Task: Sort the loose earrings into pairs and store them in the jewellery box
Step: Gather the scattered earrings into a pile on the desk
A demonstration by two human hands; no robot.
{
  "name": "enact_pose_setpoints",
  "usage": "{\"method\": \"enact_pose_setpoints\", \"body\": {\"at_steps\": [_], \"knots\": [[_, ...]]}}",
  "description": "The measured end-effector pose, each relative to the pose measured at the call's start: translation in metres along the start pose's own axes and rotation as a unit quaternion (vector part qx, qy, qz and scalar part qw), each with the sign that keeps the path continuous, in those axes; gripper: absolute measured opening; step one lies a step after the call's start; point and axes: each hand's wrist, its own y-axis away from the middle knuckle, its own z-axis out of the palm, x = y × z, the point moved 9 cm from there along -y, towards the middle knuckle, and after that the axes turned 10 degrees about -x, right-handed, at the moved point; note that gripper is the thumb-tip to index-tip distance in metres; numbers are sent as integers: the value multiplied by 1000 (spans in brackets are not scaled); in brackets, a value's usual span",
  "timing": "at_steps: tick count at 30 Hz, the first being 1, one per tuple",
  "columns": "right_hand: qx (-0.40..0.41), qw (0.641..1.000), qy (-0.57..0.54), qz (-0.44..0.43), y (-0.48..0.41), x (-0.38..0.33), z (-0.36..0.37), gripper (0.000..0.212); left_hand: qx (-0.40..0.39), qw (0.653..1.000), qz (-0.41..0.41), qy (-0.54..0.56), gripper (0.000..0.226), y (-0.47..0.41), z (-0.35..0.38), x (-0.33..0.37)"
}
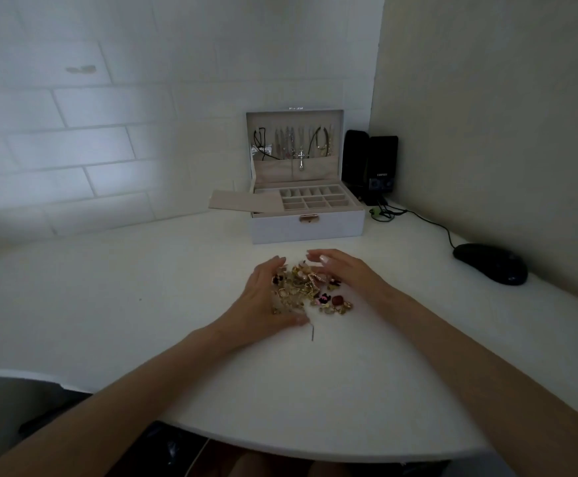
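The white surface (143,287) carries everything, its near edge curving in front of the person. At the far edge, toward the far right corner, stands the jewellery box (308,225). Its lid is up, with necklaces (294,146) hanging inside it, and the divided tray (315,197) is exposed. A flat beige panel (243,201) lies slid off to the left of the tray, which leaves the small compartments open to receive pairs; they look empty from here. Two black speakers (370,166) fill the far right corner, and a black mouse (490,263) sits by the right edge, both well apart from the work.

Midway between the box and the near edge, the left grip (263,297) lies along the left side of the earrings (308,287), fingers apart and loosely extended, thumb along the pile's near side. The right grip (342,270) reaches over the far right side, fingers likewise spread and pinching nothing. Together they seem to corral or spread the heap so that single pieces can be told apart.

The earrings are one mixed pile, mostly gold with some dark and pink pieces. No pairs are set out yet, so sorting appears barely begun. A thin pin (312,333) lies just near of the pile, beside the left thumb.
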Motion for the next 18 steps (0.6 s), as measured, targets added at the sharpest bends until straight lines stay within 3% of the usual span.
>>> {"method": "enact_pose_setpoints", "body": {"at_steps": [3,7,10,18], "knots": [[33,998,-55,-2,0,3,-10,36,50,997,-51,33,81,-5,-17,-15],[15,995,81,51,-16,4,4,48,12,990,-101,98,83,-20,-16,-21],[-12,986,156,54,-23,-2,18,52,-20,993,-82,78,66,-28,-9,-11],[-21,999,41,14,9,-5,21,39,-81,990,-31,112,72,-5,7,-6]]}}
